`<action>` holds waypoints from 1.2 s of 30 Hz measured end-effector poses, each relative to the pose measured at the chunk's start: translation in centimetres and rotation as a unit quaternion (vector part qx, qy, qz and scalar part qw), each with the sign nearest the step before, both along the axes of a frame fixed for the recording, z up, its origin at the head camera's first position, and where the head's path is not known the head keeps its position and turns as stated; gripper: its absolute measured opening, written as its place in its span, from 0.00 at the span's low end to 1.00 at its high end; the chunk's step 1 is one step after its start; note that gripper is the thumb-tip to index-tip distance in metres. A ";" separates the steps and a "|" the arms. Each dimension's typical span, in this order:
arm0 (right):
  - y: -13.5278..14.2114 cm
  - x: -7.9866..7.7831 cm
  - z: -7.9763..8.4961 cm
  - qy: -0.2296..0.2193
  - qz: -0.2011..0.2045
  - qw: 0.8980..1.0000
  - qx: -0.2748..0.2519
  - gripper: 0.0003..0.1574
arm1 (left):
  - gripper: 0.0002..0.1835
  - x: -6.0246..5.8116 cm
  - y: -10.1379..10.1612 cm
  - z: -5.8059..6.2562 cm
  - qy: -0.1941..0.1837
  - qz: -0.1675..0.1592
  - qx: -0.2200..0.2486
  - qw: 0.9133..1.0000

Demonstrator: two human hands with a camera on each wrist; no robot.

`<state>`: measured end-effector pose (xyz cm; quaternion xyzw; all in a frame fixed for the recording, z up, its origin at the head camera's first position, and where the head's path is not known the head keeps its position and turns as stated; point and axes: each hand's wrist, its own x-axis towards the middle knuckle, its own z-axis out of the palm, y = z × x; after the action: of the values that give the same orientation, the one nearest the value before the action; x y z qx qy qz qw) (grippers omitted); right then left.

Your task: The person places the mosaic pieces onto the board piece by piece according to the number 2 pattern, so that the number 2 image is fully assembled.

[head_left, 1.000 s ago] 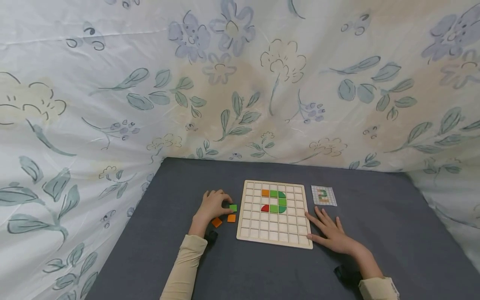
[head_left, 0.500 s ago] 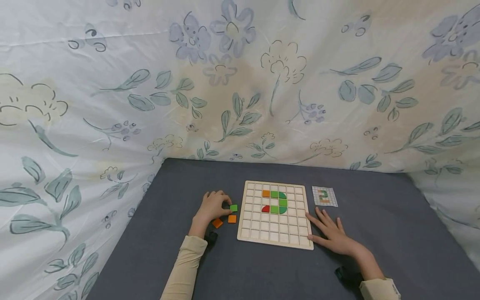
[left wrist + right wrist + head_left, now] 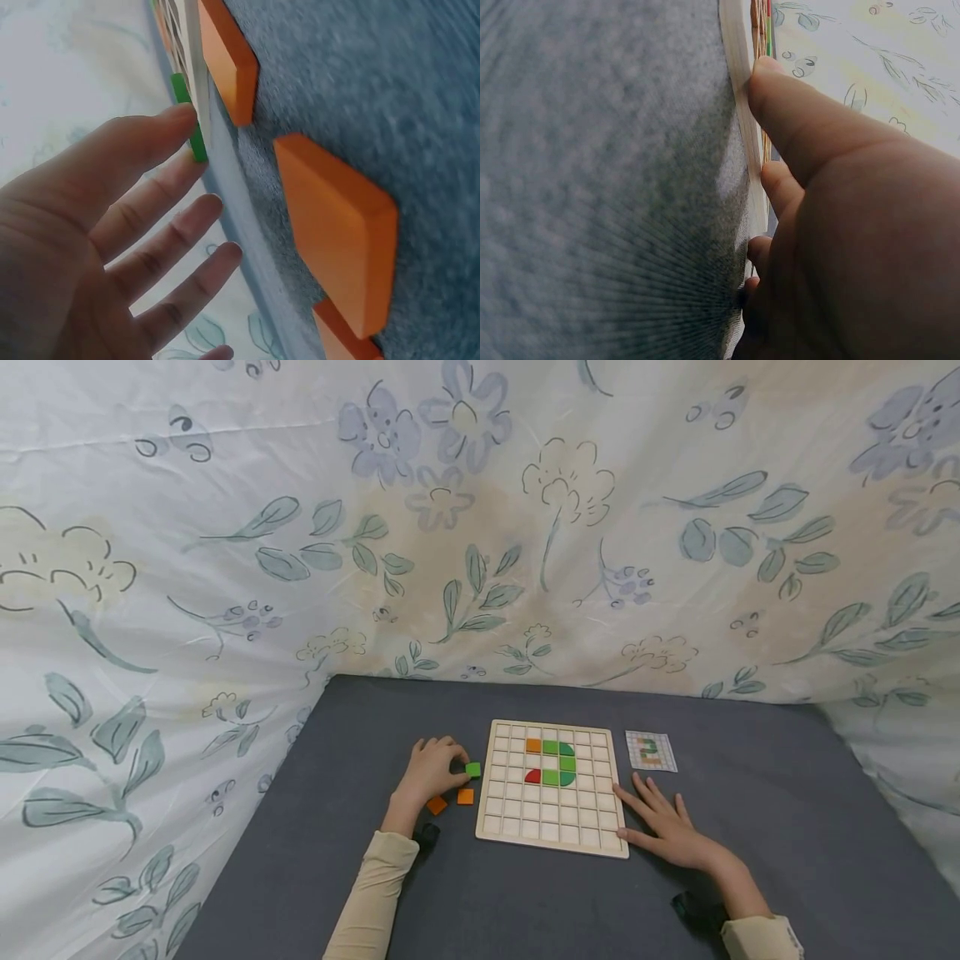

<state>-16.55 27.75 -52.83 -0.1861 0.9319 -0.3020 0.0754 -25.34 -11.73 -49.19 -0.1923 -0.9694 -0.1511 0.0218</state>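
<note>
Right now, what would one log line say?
left hand: pinches green square | right hand: touches board edge | orange squares: on table

Blocky coloured numeral 2 (image 3: 647,751), on the small gridded card (image 3: 663,754)

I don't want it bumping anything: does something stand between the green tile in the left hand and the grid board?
Nothing visible does. The left hand pinches the green tile just left of the grid board; an orange tile lies nearer the person, off the direct path, and the right hand touches the opposite edge.
</note>
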 end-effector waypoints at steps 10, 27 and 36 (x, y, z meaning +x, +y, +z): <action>-0.3 0.1 0.7 0.004 -0.001 1.000 0.005 0.42 | 0.14 0.5 1.5 0.4 0.012 -0.041 0.003 0.999; -0.3 0.1 0.5 0.006 0.000 1.000 0.005 0.42 | 0.13 1.3 3.9 0.2 0.021 -0.077 -0.009 0.997; -0.2 0.1 0.3 0.006 0.003 1.000 0.002 0.43 | 0.12 1.7 5.2 0.0 0.038 -0.096 -0.035 0.994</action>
<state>-16.42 27.58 -52.52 -0.1905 0.9324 -0.2990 0.0706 -23.59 -6.55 -49.14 -0.2909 -0.9495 -0.1115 0.0376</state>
